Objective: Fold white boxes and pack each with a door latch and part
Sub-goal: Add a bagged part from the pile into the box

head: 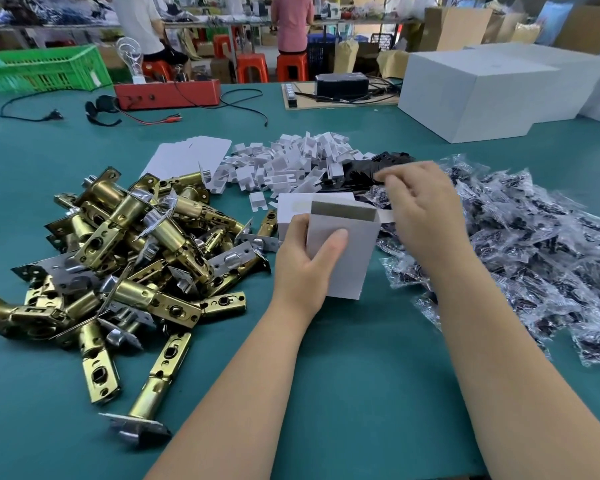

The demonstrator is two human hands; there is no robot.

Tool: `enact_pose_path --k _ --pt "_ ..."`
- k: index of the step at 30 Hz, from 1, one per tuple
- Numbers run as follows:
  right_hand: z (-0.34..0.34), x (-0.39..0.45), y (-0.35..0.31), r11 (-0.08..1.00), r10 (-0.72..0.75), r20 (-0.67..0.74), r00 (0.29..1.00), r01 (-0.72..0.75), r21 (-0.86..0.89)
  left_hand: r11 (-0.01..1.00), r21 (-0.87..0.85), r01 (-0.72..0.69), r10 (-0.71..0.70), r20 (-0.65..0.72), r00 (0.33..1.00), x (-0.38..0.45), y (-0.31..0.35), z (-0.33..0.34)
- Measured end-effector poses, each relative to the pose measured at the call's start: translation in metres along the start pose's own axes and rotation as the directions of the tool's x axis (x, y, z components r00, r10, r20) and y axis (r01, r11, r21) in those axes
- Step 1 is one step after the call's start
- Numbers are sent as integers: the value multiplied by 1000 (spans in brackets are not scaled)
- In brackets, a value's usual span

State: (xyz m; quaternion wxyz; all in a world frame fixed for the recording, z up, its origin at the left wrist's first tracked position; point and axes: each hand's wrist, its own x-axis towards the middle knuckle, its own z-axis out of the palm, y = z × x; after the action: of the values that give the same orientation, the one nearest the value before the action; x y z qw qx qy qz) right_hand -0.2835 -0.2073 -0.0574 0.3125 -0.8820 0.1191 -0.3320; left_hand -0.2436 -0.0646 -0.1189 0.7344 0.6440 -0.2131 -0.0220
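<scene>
Green work surface (pixel 343 375), cluttered: brass door latches (pixel 125 258) heaped at left, small white cardboard inserts (pixel 291 164) piled at centre rear, flat box blanks (pixel 187 154) just behind the latches, black parts (pixel 371 171) beside the inserts, bagged parts (pixel 534 244) spread at right. Large white cartons (pixel 478 95) at far right rear.

White box (pixel 340 251) held upright in left hand (pixel 302 268), open end up, thumb pressed on front panel, fingers wrapped behind. Interior appears empty; bottom closure not visible.

Right hand (pixel 426 209) reaching past box toward black parts, fingertips pinched together; whether anything is gripped cannot be told.

Step in hand, as judged: picking one part for insertion.

- Keep box mouth level and fully squared; avoid crushing side walls with thumb pressure.
- Separate a single piece from the pile before lifting; tangled neighbours likely to follow.
- Align part with long axis of box before lowering.
- Confirm tuck flap stays clear of opening.
- Take latch from near edge of heap afterwards to avoid a slide.
</scene>
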Motion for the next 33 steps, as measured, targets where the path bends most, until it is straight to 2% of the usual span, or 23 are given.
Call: enact_pose_path --k 2,4,10,12,15,19,22,24,26,28,30,33 --pt "-6 4 16 986 120 84 989 -109 -125 994 -109 -9 5 -38 999 -1 5 -1" --pt "-6 4 23 954 197 206 959 -139 -266 984 -176 -27 22 -33 999 -1 10 -1" --pt "19 -2 22 844 303 378 875 -62 -532 995 -95 -7 5 -23 1000 -6 17 -2" --pt "22 -5 21 811 369 375 850 -98 -576 996 -81 -20 19 -25 1000 -7 18 -2" --pt "20 -4 20 812 415 319 852 -190 -551 997 -73 -21 19 -29 999 -7 18 -2" --pt "15 -1 25 838 340 285 896 -152 -523 998 -57 -13 10 -52 999 -7 17 -1" --pt "10 1 25 923 247 138 959 -190 -334 999 -48 -21 18 -56 998 -7 17 -1" --pt "6 2 21 966 253 53 966 -249 -61 998 -52 -33 30 -48 998 -7 17 -2" --pt "2 0 16 929 287 25 958 -285 234 997 -57 -50 48 -38 998 -8 16 -2" --pt "-5 -1 9 853 278 26 960 -259 452 996 -76 -49 46 -39 998 -8 15 -2" --pt "-10 -3 -1 778 210 65 976 -207 594 995 -96 -31 27 -45 999 -7 14 -2" --pt "-14 -10 -16 731 48 127 991 -121 672 994 -110 20 -25 -41 999 -7 14 -2"
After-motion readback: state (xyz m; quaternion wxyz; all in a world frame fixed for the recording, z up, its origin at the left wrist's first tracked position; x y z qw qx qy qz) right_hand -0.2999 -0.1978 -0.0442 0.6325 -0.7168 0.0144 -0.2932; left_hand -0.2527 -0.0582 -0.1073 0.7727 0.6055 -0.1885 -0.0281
